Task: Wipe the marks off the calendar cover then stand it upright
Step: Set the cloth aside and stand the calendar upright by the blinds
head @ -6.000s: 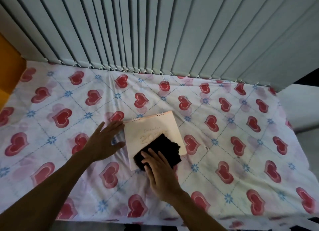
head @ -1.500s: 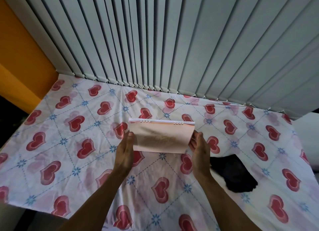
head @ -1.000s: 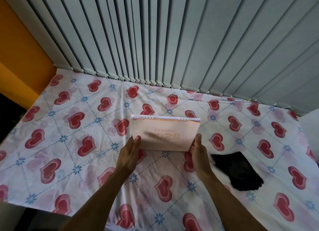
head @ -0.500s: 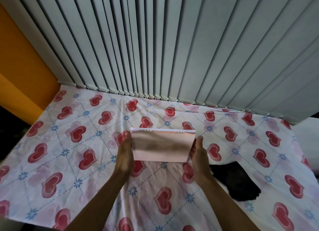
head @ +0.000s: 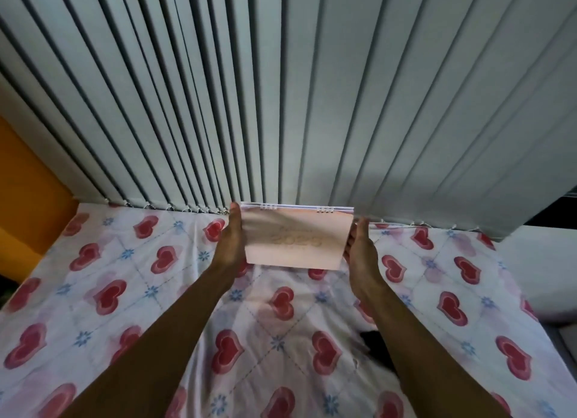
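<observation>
The pale pink desk calendar [head: 296,239] with white spiral rings on top stands upright at the far side of the heart-print cloth, close to the blinds, its cover facing me. My left hand [head: 229,245] presses flat against its left edge and my right hand [head: 359,252] against its right edge, so both hold it between them. The black wiping cloth [head: 376,349] lies nearer to me on the right, mostly hidden under my right forearm.
Grey vertical blinds [head: 281,105] hang right behind the calendar. The table is covered by a white cloth with red hearts [head: 140,292]. An orange wall [head: 28,205] is at the left and a white surface [head: 543,261] at the right.
Both hands have carried the calendar away from me, from the middle of the cloth to its far edge by the blinds. The black cloth has stayed where it lay.
</observation>
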